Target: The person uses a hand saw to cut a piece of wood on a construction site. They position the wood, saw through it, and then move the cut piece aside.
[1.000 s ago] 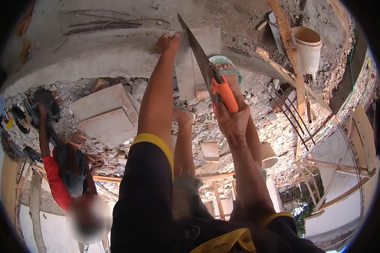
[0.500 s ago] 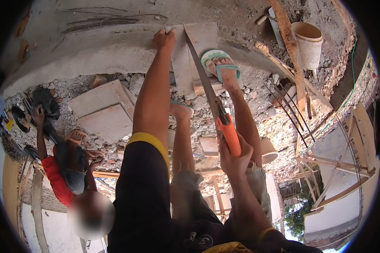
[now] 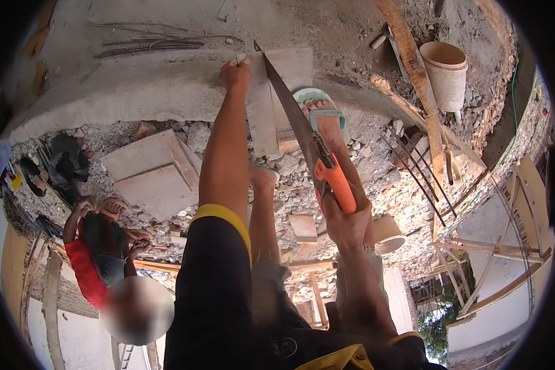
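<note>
Fingers of the right hand [image 3: 349, 221] wrapped tight round the orange handle [image 3: 339, 188] of a handsaw [image 3: 290, 102]. Blade points away, tip out near the far edge of the board [image 3: 264, 126]; teeth face left. Thin line runs down the board beside the blade; can't tell if teeth are in it.

Near side: round tub [image 3: 387, 229] tipped on the rubble by the right forearm. Left foot [image 3: 263, 177] on rubble; right foot in a green sandal [image 3: 343, 123] at the board's right side.

Further out: left hand [image 3: 235, 74] at the board's left edge, fingers curled; can't tell if they grip it. Board sits across the concrete ledge [image 3: 123, 92], near end over the rubble.

Off left: loose panels [image 3: 151, 169] on rubble, then a co-worker, red sleeve [image 3: 82, 271], crouched. Off right: dark rods [image 3: 416, 179], long timber [image 3: 416, 71], dirty white bucket [image 3: 445, 80]. Beyond the ledge, thin bars [image 3: 154, 44].
</note>
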`<state>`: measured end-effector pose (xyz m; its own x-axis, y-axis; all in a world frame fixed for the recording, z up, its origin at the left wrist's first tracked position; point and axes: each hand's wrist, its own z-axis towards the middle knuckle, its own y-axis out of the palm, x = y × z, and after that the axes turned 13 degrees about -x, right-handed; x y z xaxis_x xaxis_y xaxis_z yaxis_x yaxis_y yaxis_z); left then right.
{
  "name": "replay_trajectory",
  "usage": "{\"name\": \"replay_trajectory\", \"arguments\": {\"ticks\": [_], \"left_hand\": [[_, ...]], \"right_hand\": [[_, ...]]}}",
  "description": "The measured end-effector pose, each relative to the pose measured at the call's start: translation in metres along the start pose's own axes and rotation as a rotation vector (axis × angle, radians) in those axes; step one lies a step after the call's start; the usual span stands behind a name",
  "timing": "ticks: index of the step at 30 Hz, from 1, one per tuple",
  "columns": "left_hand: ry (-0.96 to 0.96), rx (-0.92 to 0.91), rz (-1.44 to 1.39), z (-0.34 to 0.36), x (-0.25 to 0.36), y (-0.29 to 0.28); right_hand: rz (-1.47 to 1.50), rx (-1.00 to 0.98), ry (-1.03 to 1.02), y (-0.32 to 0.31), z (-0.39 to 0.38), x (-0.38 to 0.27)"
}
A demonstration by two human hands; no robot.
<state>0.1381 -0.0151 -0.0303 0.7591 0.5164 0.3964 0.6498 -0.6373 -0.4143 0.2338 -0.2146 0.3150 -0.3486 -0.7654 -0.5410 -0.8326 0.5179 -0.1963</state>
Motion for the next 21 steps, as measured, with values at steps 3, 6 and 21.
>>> {"name": "replay_trajectory", "arguments": {"ticks": [3, 6, 21], "left_hand": [[-0.062, -0.038, 0.044, -0.013, -0.003, 0.001], [-0.058, 0.007, 0.009, -0.014, -0.006, 0.002], [0.050, -0.467, -0.292, -0.037, -0.035, -0.009]], "right_hand": [[-0.249, -0.041, -0.046, 0.003, -0.004, 0.005], [-0.338, -0.236, 0.033, 0.009, -0.004, -0.003], [-0.126, 0.089, -0.189, -0.058, -0.068, -0.059]]}}
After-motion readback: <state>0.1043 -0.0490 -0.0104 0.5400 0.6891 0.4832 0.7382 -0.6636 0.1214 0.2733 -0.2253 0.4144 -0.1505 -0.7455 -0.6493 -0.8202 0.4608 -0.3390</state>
